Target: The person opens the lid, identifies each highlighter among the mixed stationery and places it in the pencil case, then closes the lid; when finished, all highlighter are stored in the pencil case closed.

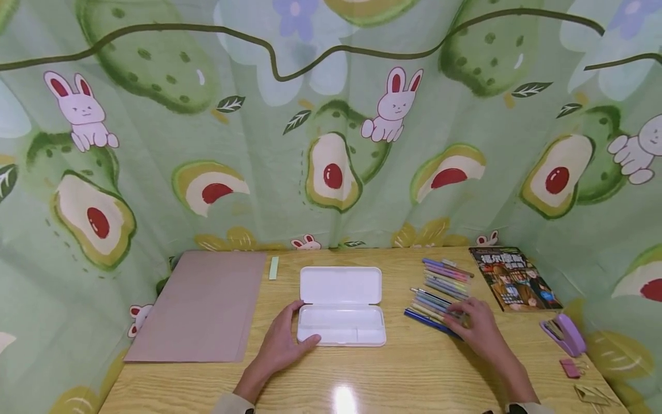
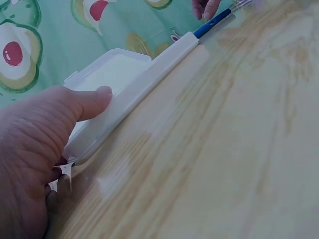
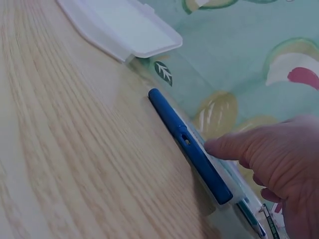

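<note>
Head view: a person sits at a wooden desk (image 1: 362,374) ringed by a green avocado-print curtain (image 1: 331,115)
Case: white pencil case (image 1: 341,307) lies open at mid-desk, lid flat toward the curtain, tray nearest the person; it looks empty
Left hand: left hand (image 1: 281,345) rests at the tray's left end, thumb along the front edge, fingers relaxed; grip apart, likely steadying the case
Right hand: right hand (image 1: 478,330) lies on the row of pens (image 1: 439,287) right of the case, fingertips over the near ones; whether they pinch one I cannot tell
Blue pen: blue pen (image 3: 189,147) lies nearest, just beside the fingers
Elsewhere: folder (image 1: 201,307) left; book (image 1: 517,279), stapler (image 1: 564,333) right
</note>
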`<act>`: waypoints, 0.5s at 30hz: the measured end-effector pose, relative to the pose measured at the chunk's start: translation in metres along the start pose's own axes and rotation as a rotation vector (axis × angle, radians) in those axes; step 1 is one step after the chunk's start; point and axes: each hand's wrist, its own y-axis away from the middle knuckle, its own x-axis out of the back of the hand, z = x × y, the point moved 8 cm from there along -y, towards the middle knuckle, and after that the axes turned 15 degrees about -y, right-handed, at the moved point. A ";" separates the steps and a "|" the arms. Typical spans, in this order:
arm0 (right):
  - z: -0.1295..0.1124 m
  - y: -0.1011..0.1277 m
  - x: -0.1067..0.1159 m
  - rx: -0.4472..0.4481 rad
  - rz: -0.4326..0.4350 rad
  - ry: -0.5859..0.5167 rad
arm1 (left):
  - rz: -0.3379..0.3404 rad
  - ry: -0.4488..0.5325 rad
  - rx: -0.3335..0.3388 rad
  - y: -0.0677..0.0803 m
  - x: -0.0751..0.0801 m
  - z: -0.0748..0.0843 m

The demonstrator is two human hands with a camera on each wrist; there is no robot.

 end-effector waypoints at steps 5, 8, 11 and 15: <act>-0.005 -0.004 -0.006 0.077 -0.017 0.034 | -0.003 0.001 0.004 0.000 0.000 -0.001; -0.006 -0.004 -0.009 0.077 -0.033 0.042 | -0.014 0.006 0.008 0.000 -0.001 -0.001; -0.006 -0.004 -0.011 0.056 -0.047 0.061 | -0.017 0.010 0.011 0.000 -0.001 -0.002; -0.005 -0.004 -0.013 0.023 -0.064 0.082 | -0.015 0.007 0.009 0.000 0.000 -0.002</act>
